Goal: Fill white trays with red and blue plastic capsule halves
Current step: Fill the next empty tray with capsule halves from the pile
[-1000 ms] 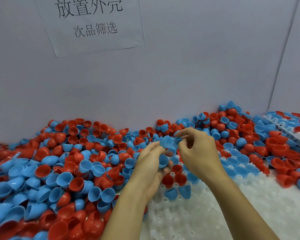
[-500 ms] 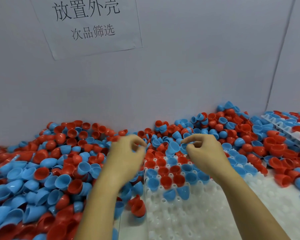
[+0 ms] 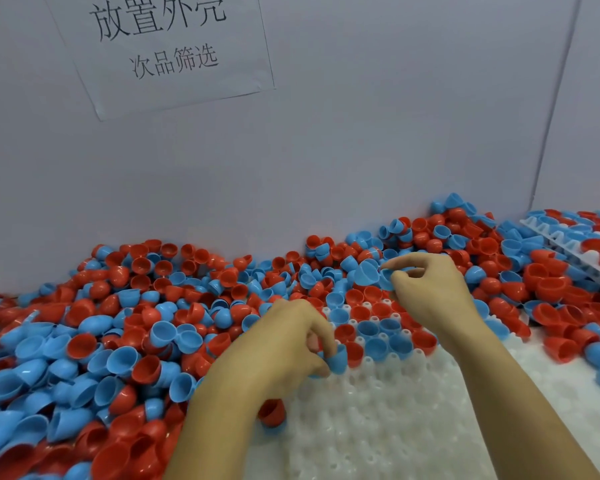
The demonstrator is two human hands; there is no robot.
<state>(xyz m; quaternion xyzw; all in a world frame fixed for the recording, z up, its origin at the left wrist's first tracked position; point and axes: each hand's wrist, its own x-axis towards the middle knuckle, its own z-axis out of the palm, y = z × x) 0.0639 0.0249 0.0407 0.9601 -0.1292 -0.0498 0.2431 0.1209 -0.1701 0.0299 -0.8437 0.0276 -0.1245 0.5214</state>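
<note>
While my left hand (image 3: pixel 284 355) pinches a blue half (image 3: pixel 336 358) over the white tray (image 3: pixel 378 427), my right hand (image 3: pixel 426 289) pinches another; light, slick shells seem best taken by the rim.

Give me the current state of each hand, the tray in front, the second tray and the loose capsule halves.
Left hand: pinching a blue plastic capsule half over the tray.
Right hand: pinching a blue capsule half at the pile's edge.
White plastic tray in front: far rows filled, near rows unfilled.
Second white tray, far right: tilted, partly buried.
Loose red and blue halves: heaped around the trays.
</note>
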